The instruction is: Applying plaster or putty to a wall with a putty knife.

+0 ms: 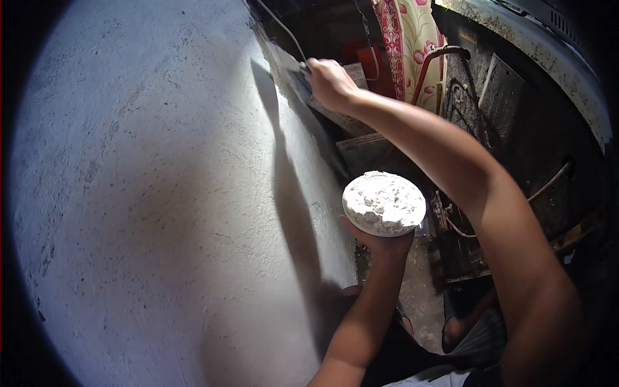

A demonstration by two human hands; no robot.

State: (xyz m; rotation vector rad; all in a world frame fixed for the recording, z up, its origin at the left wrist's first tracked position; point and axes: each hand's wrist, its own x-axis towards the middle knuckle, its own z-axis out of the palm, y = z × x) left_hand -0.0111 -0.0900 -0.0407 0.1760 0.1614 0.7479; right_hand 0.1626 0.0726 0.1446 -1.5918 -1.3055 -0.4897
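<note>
My left hand (380, 240) supports a round white dish from below, its fingers wrapped under the rim. White lumpy putty (385, 201) fills the dish, heaped and rough on top. Stretched out far ahead, my right hand (332, 84) is closed round the handle of a putty knife (291, 63). The knife's pale blade lies at or very near the far edge of the wall (193, 180); blur hides the exact contact. This wall is pale and rough, with small pits and a bright lit strip beside my arm's shadow.
Beyond my right hand hangs a flowered curtain (412, 39) with a red border. A bent red metal bar (429, 68) stands in front of it. Dark boards and clutter (503, 97) fill the right side. A thin cable (284, 29) dangles near the knife. Below lies the concrete floor (422, 297).
</note>
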